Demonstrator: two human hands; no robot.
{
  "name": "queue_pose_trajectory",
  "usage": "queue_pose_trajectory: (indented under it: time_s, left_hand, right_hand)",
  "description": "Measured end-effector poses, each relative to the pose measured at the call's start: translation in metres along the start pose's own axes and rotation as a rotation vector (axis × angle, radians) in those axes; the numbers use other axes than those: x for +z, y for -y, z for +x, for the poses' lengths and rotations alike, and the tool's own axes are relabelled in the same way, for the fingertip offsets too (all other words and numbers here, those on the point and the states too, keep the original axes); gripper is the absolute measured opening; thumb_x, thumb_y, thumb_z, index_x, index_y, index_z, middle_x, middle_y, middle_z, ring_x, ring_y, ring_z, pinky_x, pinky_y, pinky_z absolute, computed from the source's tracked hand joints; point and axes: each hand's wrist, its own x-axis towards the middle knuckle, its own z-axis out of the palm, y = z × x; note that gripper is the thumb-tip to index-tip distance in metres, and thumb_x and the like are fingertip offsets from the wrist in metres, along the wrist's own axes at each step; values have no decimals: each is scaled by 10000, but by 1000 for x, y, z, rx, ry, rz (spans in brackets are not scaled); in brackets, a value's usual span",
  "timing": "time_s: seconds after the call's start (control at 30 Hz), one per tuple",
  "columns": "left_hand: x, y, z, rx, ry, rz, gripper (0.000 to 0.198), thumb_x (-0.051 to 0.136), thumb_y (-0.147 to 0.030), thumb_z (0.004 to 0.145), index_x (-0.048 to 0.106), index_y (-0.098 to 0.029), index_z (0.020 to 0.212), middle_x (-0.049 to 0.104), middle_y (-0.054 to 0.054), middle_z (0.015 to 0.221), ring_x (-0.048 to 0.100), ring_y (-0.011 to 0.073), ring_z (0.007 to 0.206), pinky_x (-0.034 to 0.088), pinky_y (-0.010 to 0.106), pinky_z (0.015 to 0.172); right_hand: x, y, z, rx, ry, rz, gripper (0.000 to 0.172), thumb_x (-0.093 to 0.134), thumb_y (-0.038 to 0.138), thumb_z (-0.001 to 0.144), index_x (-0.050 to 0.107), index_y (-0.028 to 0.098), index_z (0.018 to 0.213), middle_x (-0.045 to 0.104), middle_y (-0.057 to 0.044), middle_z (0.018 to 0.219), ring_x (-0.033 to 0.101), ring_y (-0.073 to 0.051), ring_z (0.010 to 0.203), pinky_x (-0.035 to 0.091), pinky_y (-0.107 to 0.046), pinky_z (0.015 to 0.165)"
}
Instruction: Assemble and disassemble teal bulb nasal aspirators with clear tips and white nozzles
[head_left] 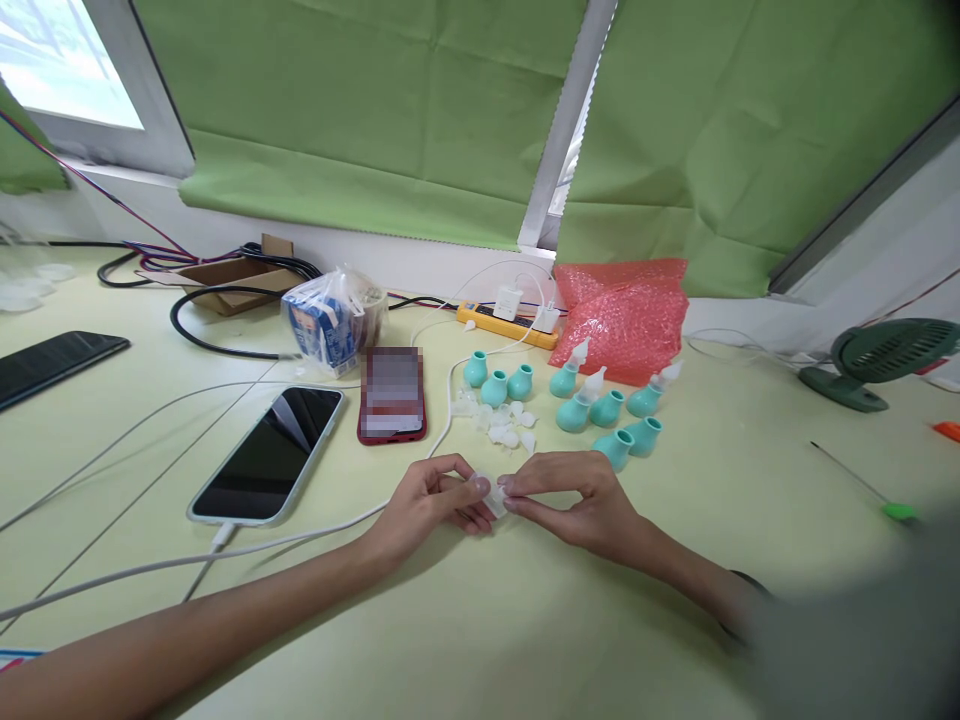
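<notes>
A small translucent plastic piece (495,498) is pinched between both hands above the near part of the table. My left hand (431,500) grips it between thumb and fingers. From the other side, the thumb and forefinger of my right hand (585,500) are closed on its right end. Fingers partly cover the piece, so its full shape is hidden. Just beyond lie several loose white and clear small pieces (510,437). Teal squeeze bulbs (493,388) stand behind these, and more lie to the right; some, like one bulb (573,413), carry a clear pointed tip (594,384).
A red-cased phone (391,395) and a larger phone (268,455) with a white cable (300,540) lie left. Behind are a plastic-wrapped package (326,315), an orange power strip (506,325) and pink bubble wrap (622,320). A green fan (885,355) stands right.
</notes>
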Motion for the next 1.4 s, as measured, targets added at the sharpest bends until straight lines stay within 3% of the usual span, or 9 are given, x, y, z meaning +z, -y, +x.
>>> queue_pose_trajectory:
  time_s: [0.33,0.57,0.7,0.8,1.0,1.23,1.4]
  left_hand:
    - [0,0,0,-8,-7,-4,240,563,-342,716,510,-110,684,647,95,665,615,192,609,478,310,612]
    - [-1,0,1,-23,-18,-43,227,555,-322,728,490,-111,677,646,97,667,617,189,617,479,307,615]
    - [-1,-1,1,-35,-23,-55,237,561,-332,721,489,-109,683,647,105,690,620,191,622,479,314,629]
    - [-2,-1,1,-43,-29,-73,246,573,-338,710,484,-112,672,648,98,666,620,189,609,480,317,624]
    - [-3,1,2,-48,-32,-103,243,584,-334,699,488,-117,650,645,75,607,614,178,576,475,298,590]
    - [-1,1,1,-24,-70,-73,243,596,-312,690,480,-109,625,643,87,598,613,187,568,480,314,582]
    - [0,1,1,-27,-82,-57,238,584,-306,703,474,-108,628,644,93,596,614,186,568,485,312,580]
  right_hand:
    - [9,-5,-4,-12,-82,32,193,570,120,699,638,218,851,673,-18,739,621,-142,665,526,-257,585]
    - [21,-10,-14,-211,-181,-203,335,540,43,704,572,199,999,666,-39,837,596,-166,867,523,-282,737]
    - [26,-10,-17,-232,-180,-281,369,500,52,730,520,195,1069,644,-56,920,570,-176,927,513,-304,772]
    - [26,-11,-19,-256,-150,-341,401,496,61,731,480,180,1113,629,-71,960,550,-182,960,511,-307,780]
    - [20,-12,-20,-437,37,-650,451,525,106,726,404,48,1157,587,-155,1021,476,-243,1048,491,-361,794]
    - [21,-8,-20,-437,39,-842,306,523,154,735,511,78,1032,602,-136,1002,509,-266,1004,436,-447,833]
    - [24,-6,-21,-420,37,-841,307,521,144,729,505,75,1028,597,-144,1008,482,-291,1030,378,-506,866]
